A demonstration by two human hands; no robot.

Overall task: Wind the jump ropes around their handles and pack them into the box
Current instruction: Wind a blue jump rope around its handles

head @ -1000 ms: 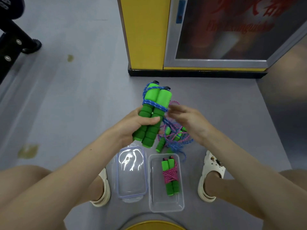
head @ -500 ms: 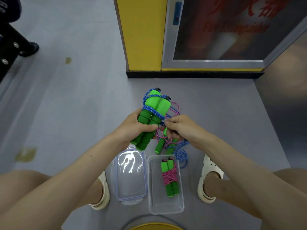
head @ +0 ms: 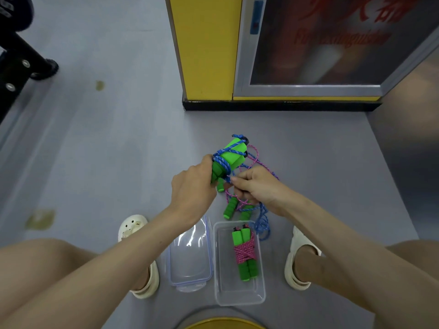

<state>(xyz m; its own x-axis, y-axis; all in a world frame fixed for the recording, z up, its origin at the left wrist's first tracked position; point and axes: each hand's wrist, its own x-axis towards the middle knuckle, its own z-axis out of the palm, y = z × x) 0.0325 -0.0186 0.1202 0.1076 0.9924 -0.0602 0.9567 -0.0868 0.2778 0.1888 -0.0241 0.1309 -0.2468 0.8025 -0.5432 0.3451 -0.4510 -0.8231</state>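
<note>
Green foam jump-rope handles [head: 234, 155], partly wrapped in blue braided cord [head: 222, 160], are gripped in the person's left hand [head: 192, 188]. Their right hand [head: 257, 186] pinches the cord just beside them.

1. Well beyond the right hand [head: 257, 188], up and to its right, a line of red letters [head: 342, 40] stands on the glass door [head: 308, 65]. It is blurred and reads roughly as "Fire Extinguisher".
2. Above that line are large red Chinese characters [head: 370, 8], cut by the top edge and too blurred to read.
3. The blue label [head: 255, 17] on the door's metal frame [head: 244, 62] shows nothing legible.
</note>
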